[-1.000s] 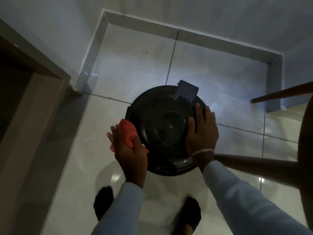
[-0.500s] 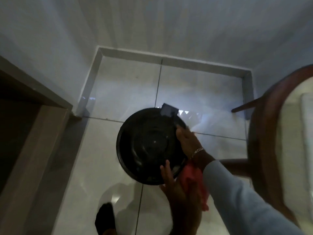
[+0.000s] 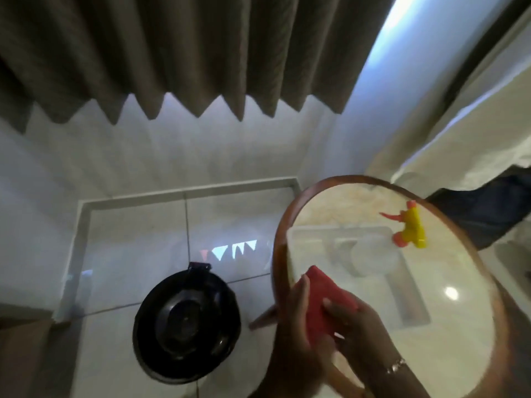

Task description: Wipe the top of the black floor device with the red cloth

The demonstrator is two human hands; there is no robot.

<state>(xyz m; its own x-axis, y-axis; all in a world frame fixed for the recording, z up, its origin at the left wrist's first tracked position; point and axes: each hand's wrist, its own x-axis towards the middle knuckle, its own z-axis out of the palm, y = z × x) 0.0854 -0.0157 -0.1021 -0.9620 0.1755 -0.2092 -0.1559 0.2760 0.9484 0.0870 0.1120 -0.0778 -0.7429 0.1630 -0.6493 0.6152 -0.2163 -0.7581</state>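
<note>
Both hands hold a folded red cloth (image 3: 321, 303) over the near edge of a round, wood-rimmed table with a pale glossy top (image 3: 448, 326): the left hand (image 3: 290, 320) is curled along the cloth's left side, and the right hand (image 3: 359, 328), a bracelet at its wrist, grips it from the right with fingers closed over its face. The round black floor device (image 3: 186, 326) sits on the white tiled floor (image 3: 115, 282) left of the table, apart from both hands. A small yellow-and-red plastic toy (image 3: 411, 228) stands on the table's far side.
</note>
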